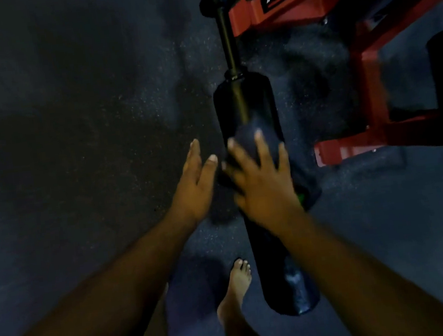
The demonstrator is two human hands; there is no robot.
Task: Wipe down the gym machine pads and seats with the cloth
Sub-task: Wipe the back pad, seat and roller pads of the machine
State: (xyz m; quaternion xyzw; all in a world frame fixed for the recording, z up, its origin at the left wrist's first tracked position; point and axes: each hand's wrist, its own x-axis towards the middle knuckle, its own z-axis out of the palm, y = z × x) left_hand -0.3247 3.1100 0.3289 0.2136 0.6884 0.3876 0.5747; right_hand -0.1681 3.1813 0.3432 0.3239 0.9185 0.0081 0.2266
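Dark cloth (pixel 250 142) lies draped over the black roller pad (pixel 247 115), pressed there by the right hand (pixel 260 180) with fingers spread. At nine o'clock the left hand (pixel 195 181) hovers flat, fingers straight. Beyond lies speckled rubber floor (pixel 84 114); the red machine frame (pixel 369 73) stands at two o'clock.

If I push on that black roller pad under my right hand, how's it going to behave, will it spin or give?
The roller pad sits on a dark bar running through it, so it may turn under a sideways push. It looks like foam, so probably slightly squashy. The dark cloth under the right hand drapes over it, likely floppy.
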